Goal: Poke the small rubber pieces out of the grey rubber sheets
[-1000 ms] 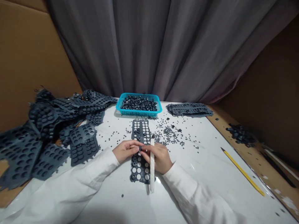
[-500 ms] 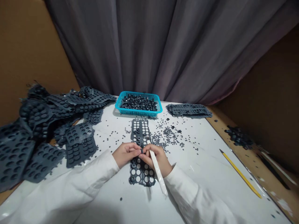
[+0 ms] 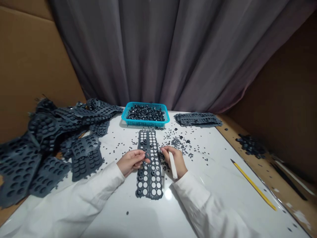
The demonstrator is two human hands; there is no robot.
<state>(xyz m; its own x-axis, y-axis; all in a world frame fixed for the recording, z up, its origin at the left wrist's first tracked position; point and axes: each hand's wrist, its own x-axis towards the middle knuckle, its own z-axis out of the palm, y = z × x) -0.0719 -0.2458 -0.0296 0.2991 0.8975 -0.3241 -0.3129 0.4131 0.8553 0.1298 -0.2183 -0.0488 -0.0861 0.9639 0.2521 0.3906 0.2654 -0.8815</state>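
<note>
We find the rubber sheet [image 3: 149,165] lying flat on the white desk [image 3: 218,185], nearest us. Our left hand [image 3: 130,161] pinches its left edge; our right hand [image 3: 175,159], just beside its right edge, is closed around a white stick [image 3: 172,164]. We judge the sheet light, limp, and best held by its edges. Beyond stands the blue basket [image 3: 145,116].

head cam | worn on head | faces forward-down | near table [image 3: 223,185]
</note>
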